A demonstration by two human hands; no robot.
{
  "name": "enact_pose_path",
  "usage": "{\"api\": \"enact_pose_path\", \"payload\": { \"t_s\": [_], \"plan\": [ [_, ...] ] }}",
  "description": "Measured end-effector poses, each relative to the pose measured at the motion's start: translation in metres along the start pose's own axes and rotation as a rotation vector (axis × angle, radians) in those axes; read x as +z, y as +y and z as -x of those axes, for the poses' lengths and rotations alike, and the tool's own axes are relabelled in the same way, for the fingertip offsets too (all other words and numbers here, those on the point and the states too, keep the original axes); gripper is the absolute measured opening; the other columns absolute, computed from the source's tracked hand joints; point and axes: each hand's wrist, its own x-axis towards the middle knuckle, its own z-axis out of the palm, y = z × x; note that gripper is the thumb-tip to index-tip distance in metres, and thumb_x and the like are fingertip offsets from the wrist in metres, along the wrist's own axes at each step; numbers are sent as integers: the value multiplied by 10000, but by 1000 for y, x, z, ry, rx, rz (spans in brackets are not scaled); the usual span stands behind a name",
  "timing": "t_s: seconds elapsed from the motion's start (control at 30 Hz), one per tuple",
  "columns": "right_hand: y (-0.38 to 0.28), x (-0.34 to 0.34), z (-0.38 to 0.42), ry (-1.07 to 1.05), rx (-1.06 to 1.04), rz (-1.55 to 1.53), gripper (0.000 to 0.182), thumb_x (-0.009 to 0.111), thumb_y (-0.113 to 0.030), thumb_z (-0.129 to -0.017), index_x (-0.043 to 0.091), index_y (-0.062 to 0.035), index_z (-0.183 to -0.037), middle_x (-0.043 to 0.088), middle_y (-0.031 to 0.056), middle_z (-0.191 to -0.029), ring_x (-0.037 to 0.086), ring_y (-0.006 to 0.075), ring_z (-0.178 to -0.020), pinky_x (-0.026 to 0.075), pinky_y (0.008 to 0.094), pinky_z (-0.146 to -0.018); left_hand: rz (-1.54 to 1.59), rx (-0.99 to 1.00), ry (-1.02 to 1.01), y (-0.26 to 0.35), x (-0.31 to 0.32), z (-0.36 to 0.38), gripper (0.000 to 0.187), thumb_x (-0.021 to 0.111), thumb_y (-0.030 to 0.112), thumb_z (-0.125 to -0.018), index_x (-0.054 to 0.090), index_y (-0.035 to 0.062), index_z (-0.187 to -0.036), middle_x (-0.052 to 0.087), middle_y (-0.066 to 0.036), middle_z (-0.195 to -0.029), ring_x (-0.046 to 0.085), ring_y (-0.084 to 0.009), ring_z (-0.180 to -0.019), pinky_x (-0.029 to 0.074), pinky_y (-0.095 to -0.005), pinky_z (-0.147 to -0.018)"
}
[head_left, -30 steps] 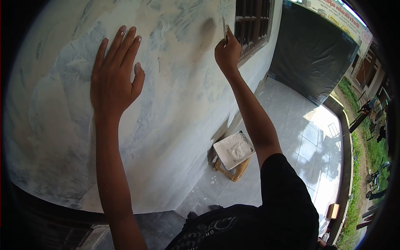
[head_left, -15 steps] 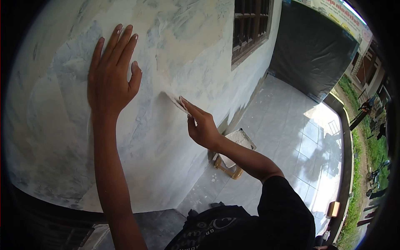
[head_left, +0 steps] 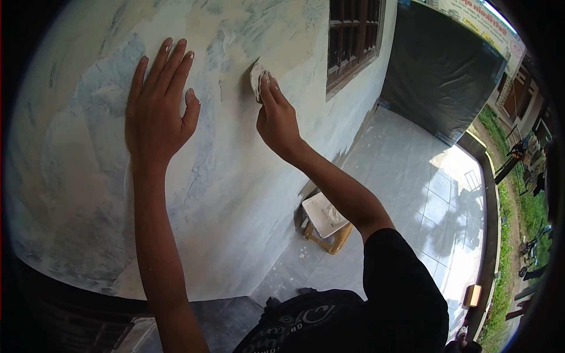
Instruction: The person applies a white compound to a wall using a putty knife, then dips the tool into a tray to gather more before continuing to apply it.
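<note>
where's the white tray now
Right of centre in the head view, the white tray sits on a stool by the wall, partly behind the right forearm.

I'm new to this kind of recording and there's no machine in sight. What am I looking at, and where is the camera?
There is no robot here, just a person's two bare hands. The only viewpoint is a camera worn on the head, looking forward and down; its wide lens bends the edges. The left hand lies against a wall patched with pale, streaky coating, fingers pointing up. The right hand holds a thin, flat tool smeared with whitish material, at the wall. Below, a white tray holding more whitish material sits on a tan stand on the tiled floor. A barred window is farther along the wall.
</note>
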Motion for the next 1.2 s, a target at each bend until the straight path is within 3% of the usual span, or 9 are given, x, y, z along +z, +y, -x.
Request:
{"api": "enact_pose_path", "payload": {
  "t_s": [0.07, 0.23, 0.37, 0.6, 0.8, 1.0, 1.13, 1.17, 1.2],
  "plan": [
    [-41, -17, 50, -215, 8, -138, 687, 486, 164, -762, 338, 89, -1430, 441, 300, -1427, 421, 453, -1344, 479, 445, -1041, 1, 1, -2, 0, -1, 0, 464, 539, 173, -875, 594, 116, -1333, 505, 0, -1480, 408, -157, -1412, 278, -423, -1200],
    [-69, -53, 87, -401, 121, -462, 687, 476, 178, -778, 370, 42, -1443, 504, 238, -1406, 463, 395, -1328, 467, 435, -1072, 22, 10, -36, -4, 2, 3, 536, 529, 121, -863, 530, 136, -1399, 452, 2, -1525, 377, -181, -1436, 254, -444, -1206],
    [-11, -55, 14, -81, 335, -306, 469, 490, 121, -869, 536, 47, -1330, 652, 290, -1143, 645, 412, -1082, 534, 356, -885, 24, 7, -36, -5, 3, 3, 533, 523, 122, -867, 531, 145, -1399, 449, 6, -1528, 376, -180, -1438, 244, -446, -1210],
    [81, -19, -74, 250, 215, -25, 463, 445, 130, -829, 504, 142, -1289, 606, 330, -1202, 619, 435, -1110, 522, 418, -941, -8, 16, -2, -1, 0, 0, 446, 539, 164, -868, 618, 111, -1304, 528, 0, -1461, 425, -159, -1403, 284, -429, -1196],
    [18, 9, 12, 3, 98, 37, 580, 465, 131, -815, 391, 120, -1390, 491, 359, -1345, 488, 477, -1260, 492, 443, -1014, 2, 20, 2, -2, 1, 1, 457, 544, 166, -866, 607, 109, -1316, 512, -3, -1475, 415, -163, -1410, 277, -431, -1199],
    [-62, -37, 103, -295, 163, -400, 638, 444, 174, -804, 381, 67, -1429, 499, 302, -1377, 487, 431, -1295, 467, 436, -1054, 9, 20, -4, -4, 3, 2, 468, 542, 163, -867, 596, 113, -1329, 506, -2, -1481, 412, -161, -1411, 273, -433, -1203],
    [-30, -53, 55, -163, 355, -422, 482, 496, 119, -872, 529, 32, -1346, 615, 302, -1219, 626, 410, -1129, 523, 363, -910, 24, 21, -41, -6, 4, 4, 529, 519, 117, -868, 531, 136, -1397, 460, -4, -1521, 370, -189, -1443, 234, -456, -1212],
    [-15, -53, 34, -55, 350, -336, 461, 499, 114, -873, 550, 44, -1325, 671, 286, -1041, 701, 351, -902, 531, 333, -787, 27, 17, -40, -6, 4, 4, 529, 520, 119, -868, 531, 136, -1397, 458, -4, -1521, 369, -187, -1443, 235, -455, -1212],
    [-1, -54, 11, -32, 445, -263, 452, 498, 105, -874, 557, 52, -1320, 661, 248, -852, 628, 266, -667, 498, 315, -672, 24, 15, -37, -5, 4, 3, 529, 520, 119, -868, 531, 136, -1397, 458, -4, -1521, 369, -187, -1443, 235, -455, -1212]
  ]
}}
